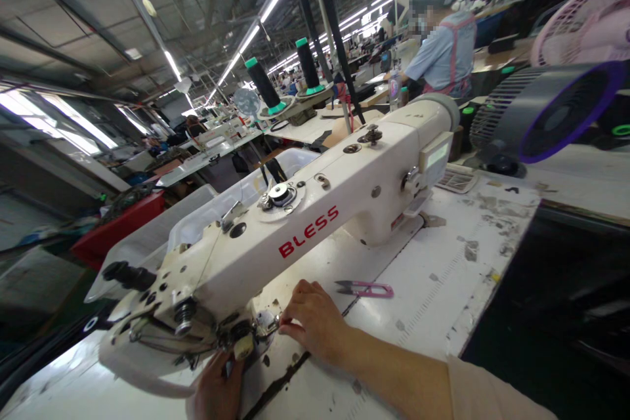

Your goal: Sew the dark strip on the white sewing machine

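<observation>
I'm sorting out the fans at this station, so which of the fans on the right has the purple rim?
The dark drum-shaped fan beside the sewing machine: its round opening is edged in purple. The fan above it is a pale pink wire-grille one, and the small one far behind is grey.

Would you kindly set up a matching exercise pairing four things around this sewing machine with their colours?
Things:
1. thread snips
2. lettering on the sewing machine
3. thread cones
4. crate left of the machine

Colours:
A. red crate
B. black with green ends
C. pink
D. red letters

Pairs: 1-C, 2-D, 3-B, 4-A.
</observation>
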The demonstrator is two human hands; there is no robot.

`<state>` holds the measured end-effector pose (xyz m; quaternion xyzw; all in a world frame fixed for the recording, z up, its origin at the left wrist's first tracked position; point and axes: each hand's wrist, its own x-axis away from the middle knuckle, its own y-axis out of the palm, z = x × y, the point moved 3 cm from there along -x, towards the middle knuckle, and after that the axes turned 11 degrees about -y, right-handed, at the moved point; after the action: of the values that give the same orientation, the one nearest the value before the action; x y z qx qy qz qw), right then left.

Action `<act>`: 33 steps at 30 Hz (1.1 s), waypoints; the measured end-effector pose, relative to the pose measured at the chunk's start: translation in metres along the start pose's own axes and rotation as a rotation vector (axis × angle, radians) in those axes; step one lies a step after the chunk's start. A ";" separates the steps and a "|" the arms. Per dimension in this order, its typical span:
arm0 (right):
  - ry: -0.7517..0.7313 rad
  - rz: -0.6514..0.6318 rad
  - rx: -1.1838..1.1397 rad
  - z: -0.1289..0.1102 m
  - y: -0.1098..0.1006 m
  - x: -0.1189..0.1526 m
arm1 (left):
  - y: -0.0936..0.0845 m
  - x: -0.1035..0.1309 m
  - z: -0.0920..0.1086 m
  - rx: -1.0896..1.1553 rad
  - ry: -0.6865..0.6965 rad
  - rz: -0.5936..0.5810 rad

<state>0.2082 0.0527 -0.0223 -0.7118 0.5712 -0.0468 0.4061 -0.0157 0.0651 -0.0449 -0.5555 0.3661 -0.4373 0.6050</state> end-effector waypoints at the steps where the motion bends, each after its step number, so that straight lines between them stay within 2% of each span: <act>1: 0.002 -0.003 0.001 0.000 0.000 0.000 | 0.000 0.000 0.000 0.005 0.005 -0.005; 6: 0.010 -0.009 -0.004 -0.001 0.000 0.000 | -0.004 0.002 0.006 -0.009 -0.003 0.038; 11: 0.007 -0.006 0.006 -0.002 -0.001 0.000 | -0.006 0.005 0.012 -0.018 -0.033 0.016; 17: 0.008 0.003 -0.002 0.000 -0.001 0.000 | -0.006 0.005 0.010 0.007 0.008 0.080; 25: -0.028 0.036 0.064 -0.002 0.007 -0.001 | -0.004 0.006 0.011 0.119 -0.004 0.059; 29: -0.041 -0.079 0.175 -0.013 0.013 -0.019 | -0.006 0.007 0.014 0.195 -0.019 0.063; 33: 0.001 -0.165 0.235 -0.018 0.021 -0.039 | -0.002 0.002 0.010 0.265 0.039 0.040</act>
<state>0.1692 0.0755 -0.0076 -0.7038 0.5015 -0.1469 0.4812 -0.0059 0.0672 -0.0421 -0.4548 0.3278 -0.4802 0.6746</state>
